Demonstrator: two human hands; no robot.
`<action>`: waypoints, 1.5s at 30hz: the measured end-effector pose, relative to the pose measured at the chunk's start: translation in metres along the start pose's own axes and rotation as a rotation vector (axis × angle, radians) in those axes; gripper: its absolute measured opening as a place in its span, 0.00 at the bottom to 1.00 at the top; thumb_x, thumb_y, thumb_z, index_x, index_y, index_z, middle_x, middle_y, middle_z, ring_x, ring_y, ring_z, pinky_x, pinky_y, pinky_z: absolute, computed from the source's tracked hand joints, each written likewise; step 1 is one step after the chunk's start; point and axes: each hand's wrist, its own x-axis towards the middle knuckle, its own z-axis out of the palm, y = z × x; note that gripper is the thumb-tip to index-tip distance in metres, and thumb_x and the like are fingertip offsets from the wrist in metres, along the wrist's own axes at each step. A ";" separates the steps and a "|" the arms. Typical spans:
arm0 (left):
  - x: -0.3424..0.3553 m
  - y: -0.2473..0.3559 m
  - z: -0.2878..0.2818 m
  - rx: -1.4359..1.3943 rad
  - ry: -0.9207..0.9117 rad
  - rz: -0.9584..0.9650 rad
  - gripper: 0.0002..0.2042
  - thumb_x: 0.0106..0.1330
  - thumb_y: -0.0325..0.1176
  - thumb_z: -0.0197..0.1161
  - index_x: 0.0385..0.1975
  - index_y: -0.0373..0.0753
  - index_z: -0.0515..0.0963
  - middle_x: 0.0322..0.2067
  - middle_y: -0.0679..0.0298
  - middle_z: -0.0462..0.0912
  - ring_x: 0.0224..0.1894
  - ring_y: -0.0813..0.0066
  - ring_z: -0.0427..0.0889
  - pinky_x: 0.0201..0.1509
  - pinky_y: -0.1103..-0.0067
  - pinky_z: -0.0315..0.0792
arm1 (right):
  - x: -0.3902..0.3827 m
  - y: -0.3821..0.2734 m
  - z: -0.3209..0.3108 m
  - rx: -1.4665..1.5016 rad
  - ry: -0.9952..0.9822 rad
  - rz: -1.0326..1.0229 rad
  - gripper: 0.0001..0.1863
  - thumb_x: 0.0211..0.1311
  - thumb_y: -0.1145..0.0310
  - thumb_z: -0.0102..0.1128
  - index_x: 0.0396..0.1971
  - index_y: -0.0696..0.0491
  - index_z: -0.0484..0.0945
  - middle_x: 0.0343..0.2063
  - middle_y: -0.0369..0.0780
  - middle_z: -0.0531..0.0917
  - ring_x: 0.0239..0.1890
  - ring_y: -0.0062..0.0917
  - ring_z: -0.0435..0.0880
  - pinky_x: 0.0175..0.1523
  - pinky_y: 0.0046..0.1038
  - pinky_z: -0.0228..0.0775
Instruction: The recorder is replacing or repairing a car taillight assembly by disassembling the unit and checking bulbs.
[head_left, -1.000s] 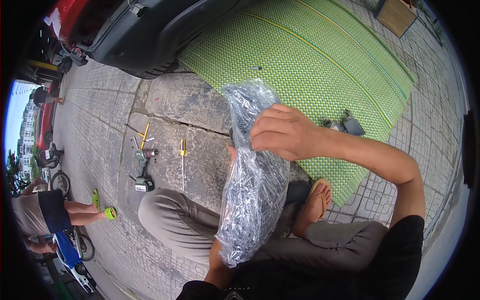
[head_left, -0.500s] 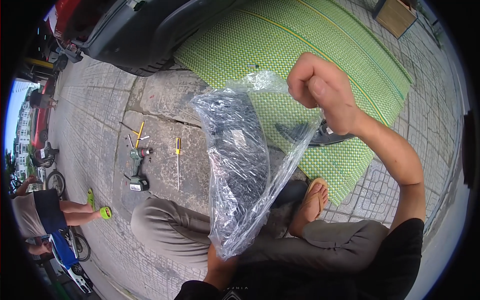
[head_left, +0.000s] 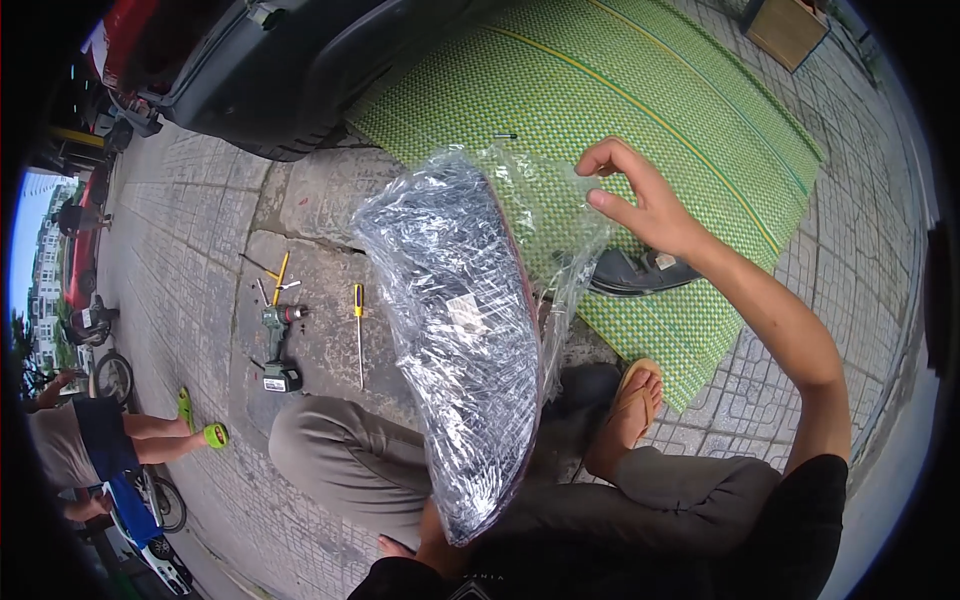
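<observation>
A long, tapered package (head_left: 465, 370) wrapped in shiny clear plastic film is held up over my lap. Inside, a dark part with a reddish right edge shows, like a car tail light, bearing a pale label. My left forearm (head_left: 437, 540) reaches under its lower end, and the package hides my left hand. To the right of its upper end, my right hand (head_left: 640, 200) is open, thumb and fingers apart, beside a loose flap of the film (head_left: 570, 215). Beyond that flap, a black curved part (head_left: 640, 274) lies on the green woven mat (head_left: 700, 140).
A green cordless drill (head_left: 275, 345), a yellow-handled screwdriver (head_left: 359, 335) and a yellow tool (head_left: 281, 275) lie on the pavement at left. A dark car bumper (head_left: 330, 70) juts in above them. A cardboard box (head_left: 787, 32) stands far right. Another person (head_left: 85, 430) is at far left.
My right hand has moved down and opened from a closed grip. The film flap has sunk toward the package, whose upper end has risen and shifted left.
</observation>
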 end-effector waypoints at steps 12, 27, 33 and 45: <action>0.095 0.090 0.049 -0.421 -0.165 -0.295 0.38 0.77 0.55 0.52 0.76 0.34 0.51 0.72 0.51 0.59 0.71 0.58 0.65 0.71 0.65 0.63 | -0.005 -0.064 0.075 1.381 -0.120 0.840 0.43 0.75 0.32 0.29 0.68 0.56 0.67 0.61 0.48 0.77 0.57 0.32 0.81 0.61 0.37 0.77; 0.059 0.060 0.062 -1.202 0.062 -0.217 0.43 0.72 0.68 0.47 0.73 0.37 0.57 0.65 0.53 0.71 0.63 0.57 0.76 0.68 0.60 0.70 | -0.001 -0.118 0.119 1.021 0.106 0.706 0.17 0.81 0.55 0.48 0.36 0.53 0.75 0.28 0.28 0.73 0.30 0.11 0.66 0.37 0.19 0.63; 0.061 0.043 0.069 -0.775 0.209 -0.336 0.31 0.69 0.44 0.67 0.67 0.38 0.65 0.58 0.56 0.78 0.56 0.62 0.81 0.59 0.65 0.79 | 0.011 -0.129 0.100 1.039 -0.057 0.787 0.17 0.80 0.55 0.49 0.39 0.54 0.77 0.33 0.30 0.80 0.34 0.10 0.74 0.41 0.17 0.69; 0.040 -0.016 0.041 -1.296 -0.001 -0.129 0.33 0.76 0.58 0.48 0.68 0.37 0.66 0.60 0.52 0.76 0.59 0.58 0.78 0.63 0.62 0.74 | 0.002 0.058 0.008 -0.685 -0.217 0.487 0.23 0.73 0.49 0.55 0.36 0.57 0.77 0.33 0.45 0.84 0.39 0.47 0.82 0.45 0.48 0.71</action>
